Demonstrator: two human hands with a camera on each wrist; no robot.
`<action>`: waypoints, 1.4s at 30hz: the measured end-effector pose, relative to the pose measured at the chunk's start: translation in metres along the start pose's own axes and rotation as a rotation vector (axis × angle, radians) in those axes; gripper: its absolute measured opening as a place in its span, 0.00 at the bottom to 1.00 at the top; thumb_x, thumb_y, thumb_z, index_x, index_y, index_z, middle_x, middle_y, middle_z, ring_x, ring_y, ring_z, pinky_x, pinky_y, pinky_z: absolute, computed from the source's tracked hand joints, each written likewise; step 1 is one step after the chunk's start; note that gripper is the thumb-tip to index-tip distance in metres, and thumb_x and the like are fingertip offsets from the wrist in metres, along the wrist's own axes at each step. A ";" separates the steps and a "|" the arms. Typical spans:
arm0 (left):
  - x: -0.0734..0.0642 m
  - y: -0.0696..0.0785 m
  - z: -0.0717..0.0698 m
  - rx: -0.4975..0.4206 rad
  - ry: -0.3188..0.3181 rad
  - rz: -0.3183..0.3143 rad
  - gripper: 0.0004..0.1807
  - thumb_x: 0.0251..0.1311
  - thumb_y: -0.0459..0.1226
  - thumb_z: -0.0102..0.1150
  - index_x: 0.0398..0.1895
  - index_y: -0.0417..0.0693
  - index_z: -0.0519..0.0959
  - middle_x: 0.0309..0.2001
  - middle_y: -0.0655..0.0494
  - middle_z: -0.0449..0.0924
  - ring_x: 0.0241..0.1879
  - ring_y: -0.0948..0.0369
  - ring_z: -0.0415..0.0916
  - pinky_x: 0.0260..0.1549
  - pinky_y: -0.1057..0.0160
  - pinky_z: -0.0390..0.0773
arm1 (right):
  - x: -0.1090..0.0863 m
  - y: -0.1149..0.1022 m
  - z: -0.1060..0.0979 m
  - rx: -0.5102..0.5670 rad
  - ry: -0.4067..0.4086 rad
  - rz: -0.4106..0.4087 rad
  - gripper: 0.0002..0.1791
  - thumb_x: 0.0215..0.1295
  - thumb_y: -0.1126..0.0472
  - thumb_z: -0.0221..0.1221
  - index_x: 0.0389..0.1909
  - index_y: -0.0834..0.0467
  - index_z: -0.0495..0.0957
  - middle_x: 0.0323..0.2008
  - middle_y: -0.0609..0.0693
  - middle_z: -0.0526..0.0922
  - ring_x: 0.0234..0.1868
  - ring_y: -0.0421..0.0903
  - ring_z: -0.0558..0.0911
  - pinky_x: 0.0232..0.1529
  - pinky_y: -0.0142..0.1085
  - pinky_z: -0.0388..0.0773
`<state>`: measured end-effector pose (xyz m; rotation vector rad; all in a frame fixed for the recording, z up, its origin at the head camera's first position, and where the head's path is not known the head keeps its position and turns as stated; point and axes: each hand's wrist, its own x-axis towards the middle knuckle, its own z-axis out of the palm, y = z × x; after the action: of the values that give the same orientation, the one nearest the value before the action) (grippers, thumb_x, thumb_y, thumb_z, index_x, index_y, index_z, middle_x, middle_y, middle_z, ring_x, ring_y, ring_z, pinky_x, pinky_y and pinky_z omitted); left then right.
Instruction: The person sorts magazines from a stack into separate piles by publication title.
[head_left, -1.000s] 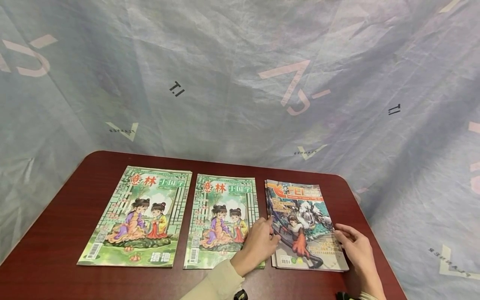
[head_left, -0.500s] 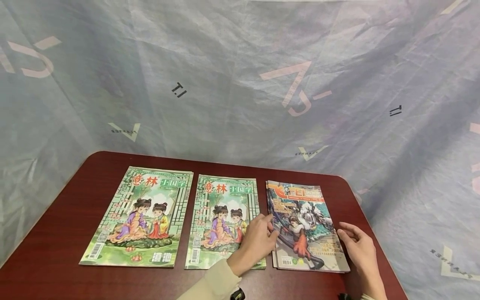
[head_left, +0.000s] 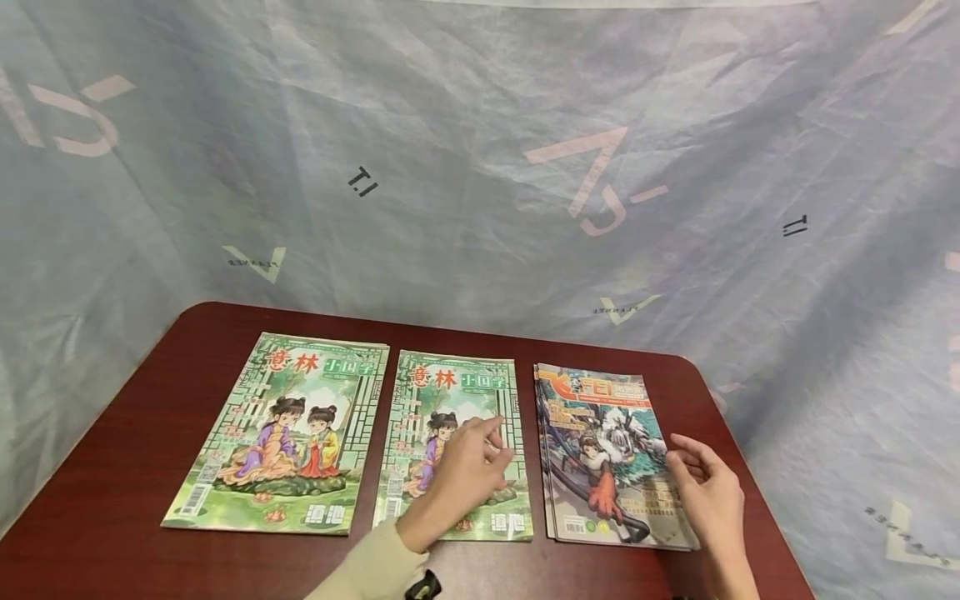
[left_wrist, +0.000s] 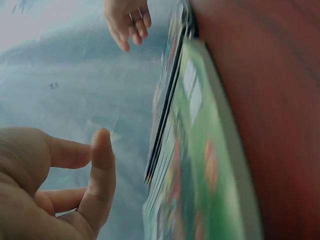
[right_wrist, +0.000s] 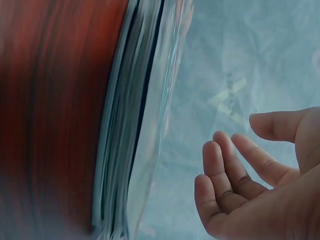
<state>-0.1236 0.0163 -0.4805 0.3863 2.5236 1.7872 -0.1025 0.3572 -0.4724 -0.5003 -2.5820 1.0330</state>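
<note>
Three sets of magazines lie side by side. A green magazine with two cartoon children (head_left: 281, 442) is at the left. Its matching green magazine (head_left: 435, 396) lies in the middle, partly covered by my left hand (head_left: 459, 477), which hovers over it with bent fingers and holds nothing. At the right is a stack of magazines (head_left: 600, 454) with a dark comic cover. My right hand (head_left: 705, 492) hangs beside its right edge, fingers loosely bent. In the right wrist view the stack's layered page edges (right_wrist: 125, 130) show, apart from the hand's fingertips.
The magazines rest on a dark red wooden table (head_left: 187, 333) with rounded far corners. A grey printed cloth (head_left: 450, 167) hangs behind it and along the sides. A dark wristband (head_left: 423, 586) shows at my left sleeve (head_left: 375, 558).
My left hand has left the left edge of the comic stack and moved left over the middle green magazine. The right hand stays by the stack's right edge, now slightly off it.
</note>
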 end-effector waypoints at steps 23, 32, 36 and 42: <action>-0.022 -0.021 -0.102 0.114 0.171 -0.155 0.31 0.73 0.32 0.70 0.76 0.31 0.76 0.49 0.46 0.84 0.24 0.59 0.87 0.27 0.63 0.83 | -0.035 -0.065 0.034 0.180 -0.156 -0.232 0.20 0.76 0.71 0.68 0.66 0.61 0.86 0.46 0.57 0.91 0.42 0.30 0.84 0.46 0.20 0.79; -0.029 -0.030 -0.110 0.181 0.171 -0.140 0.31 0.75 0.32 0.67 0.77 0.29 0.74 0.47 0.48 0.85 0.22 0.64 0.84 0.55 0.42 0.82 | -0.043 -0.083 0.045 0.392 -0.374 -0.131 0.24 0.79 0.71 0.65 0.73 0.61 0.80 0.55 0.65 0.86 0.47 0.42 0.87 0.29 0.38 0.85; -0.028 -0.032 -0.114 0.193 0.167 -0.150 0.31 0.75 0.33 0.68 0.76 0.28 0.74 0.48 0.46 0.84 0.22 0.65 0.84 0.46 0.48 0.86 | -0.047 -0.089 0.055 0.385 -0.402 -0.150 0.26 0.77 0.72 0.66 0.73 0.64 0.79 0.54 0.63 0.87 0.49 0.44 0.87 0.37 0.34 0.87; -0.030 -0.033 -0.121 0.253 0.172 -0.171 0.30 0.76 0.35 0.69 0.74 0.25 0.75 0.49 0.44 0.83 0.27 0.64 0.84 0.36 0.57 0.84 | -0.053 -0.096 0.076 0.397 -0.466 -0.159 0.28 0.76 0.71 0.68 0.74 0.66 0.77 0.53 0.61 0.88 0.52 0.50 0.88 0.52 0.33 0.86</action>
<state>-0.1200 -0.1123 -0.4739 0.0175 2.8106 1.5068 -0.1061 0.2244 -0.4656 0.0560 -2.6205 1.7126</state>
